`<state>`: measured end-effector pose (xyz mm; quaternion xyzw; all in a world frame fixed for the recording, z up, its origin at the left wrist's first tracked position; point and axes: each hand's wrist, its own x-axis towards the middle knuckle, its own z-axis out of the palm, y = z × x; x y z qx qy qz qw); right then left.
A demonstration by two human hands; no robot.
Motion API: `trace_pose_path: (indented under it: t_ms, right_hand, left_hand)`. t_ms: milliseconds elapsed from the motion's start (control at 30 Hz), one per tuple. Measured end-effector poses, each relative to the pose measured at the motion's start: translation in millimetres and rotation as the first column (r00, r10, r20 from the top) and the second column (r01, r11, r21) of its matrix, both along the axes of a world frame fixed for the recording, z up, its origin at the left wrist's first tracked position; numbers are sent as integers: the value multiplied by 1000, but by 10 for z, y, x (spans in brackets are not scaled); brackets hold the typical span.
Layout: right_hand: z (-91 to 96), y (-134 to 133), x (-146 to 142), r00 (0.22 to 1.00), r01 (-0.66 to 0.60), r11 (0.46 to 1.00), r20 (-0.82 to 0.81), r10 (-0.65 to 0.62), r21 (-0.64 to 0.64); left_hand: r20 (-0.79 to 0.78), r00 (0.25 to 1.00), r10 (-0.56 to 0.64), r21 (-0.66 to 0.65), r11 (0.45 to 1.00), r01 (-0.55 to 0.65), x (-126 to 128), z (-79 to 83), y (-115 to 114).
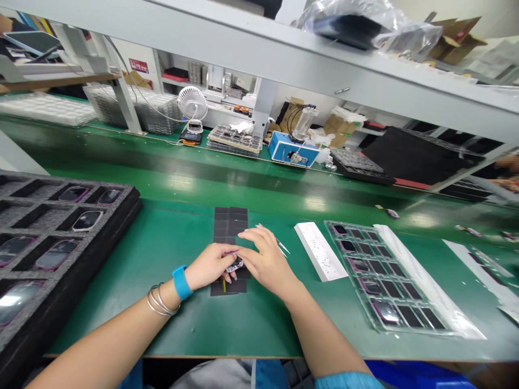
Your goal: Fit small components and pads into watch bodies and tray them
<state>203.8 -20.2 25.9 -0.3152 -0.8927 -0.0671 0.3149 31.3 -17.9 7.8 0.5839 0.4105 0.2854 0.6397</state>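
Note:
Between my hands is a small watch-like electronic part (pixel 234 264) with a purple edge, its inner components partly showing. My left hand (pixel 211 266), a blue band on its wrist, grips this part. From the other side my right hand (pixel 265 259) touches it with thumb and perhaps a fingertip, while the other fingers stretch out apart. Below them lies a sheet of black rectangular pieces (pixel 230 220), with a small yellow strip near my left fingertips. Tweezers (pixel 283 247) lie just beyond my right hand, partly hidden by it.
A white box (pixel 320 251) with small dark specks stands to the right. Beside it lies a clear tray (pixel 375 319) of dark screens and purple-edged parts. A black foam tray (pixel 135 201) fills the left. Behind are a white fan (pixel 192 104), a blue machine (pixel 292 149) and an overhead shelf.

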Motion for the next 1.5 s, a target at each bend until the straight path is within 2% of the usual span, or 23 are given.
trace_pose_path:
  t_ms: [200,333,467,600,833,1000,1167,1267,1367,1433,1500]
  right_hand:
    - [-66,14,-19,998,16,998,-67,-20,-56]
    - [-147,35,-55,975,24,980,-211,-67,-200]
    - [-215,65,-96,928,28,954,-346,-136,-300]
    - [-230,71,-112,923,13,971,-372,-104,-240]
    - [-179,61,-60,988,23,999,-153,-27,-25]
    - [-129,39,-45,998,19,1000,-54,-17,20]
    - [-147,4,-98,992,97,995,-82,-96,10]
    - [-202,24,-129,976,111,993,-183,-117,-44]
    - [-256,61,-145,929,70,982,-346,-128,-174]
    - [-278,78,-153,882,26,954,-442,-163,-300]
    - [-289,84,-165,830,-26,904,-512,-219,-427]
  left_hand:
    - [-82,995,55,135,990,-44,11,-19,-14]
    - [-157,977,144,254,962,-101,-5,-51,-13]
    - [-169,967,189,302,944,-132,-23,-53,-6]
    - [-165,971,171,343,933,-106,-20,-52,-9]
    - [-198,968,153,290,953,-92,-7,-56,-10]
    - [-206,973,105,223,973,-57,-22,-22,5]
    - [-167,979,115,222,972,-76,-25,-36,14]
    - [-159,974,159,260,959,-115,-8,-72,10]
    - [-156,970,188,317,939,-132,7,-85,-1]
    - [-152,966,207,359,923,-141,9,-74,-14]
    - [-147,964,221,397,906,-147,7,-55,-31]
